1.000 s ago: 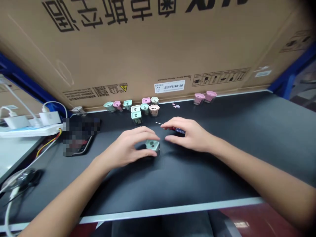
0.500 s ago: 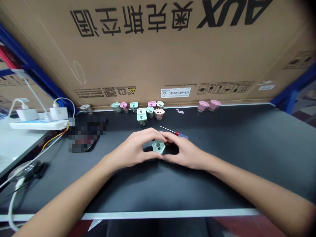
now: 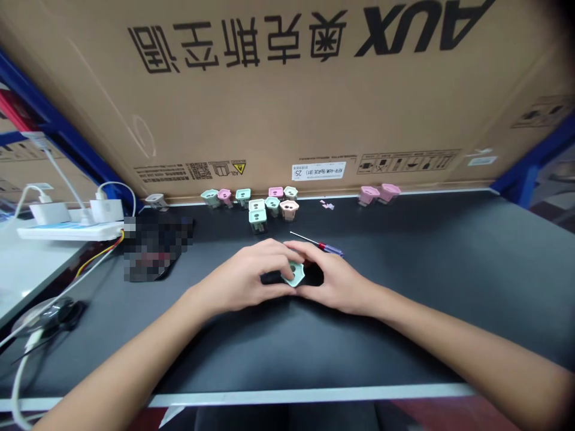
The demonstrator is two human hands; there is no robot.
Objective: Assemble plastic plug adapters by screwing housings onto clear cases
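Note:
A mint-green pencil sharpener (image 3: 297, 276) with two round holes in its top is held between both hands above the black table. My left hand (image 3: 256, 272) is closed on its left side, the index finger lying over the top and covering part of the holes. Around the far and right side curl the fingers of my right hand (image 3: 335, 276), with its thumb near the lower edge. The sharpener's underside is hidden. Just beyond my right hand lies a screwdriver (image 3: 331, 249) with a red and purple handle.
Several pastel sharpeners stand near the large cardboard box (image 3: 251, 120), including a front mint one (image 3: 257, 218) and two pink ones at right (image 3: 389, 192). Small pink scraps (image 3: 327, 205) lie between. A white power strip (image 3: 72, 230) and cables occupy the left.
The sharpener has shifted slightly right and turned in my hands. My left index finger has come down over its top, where both holes showed before.

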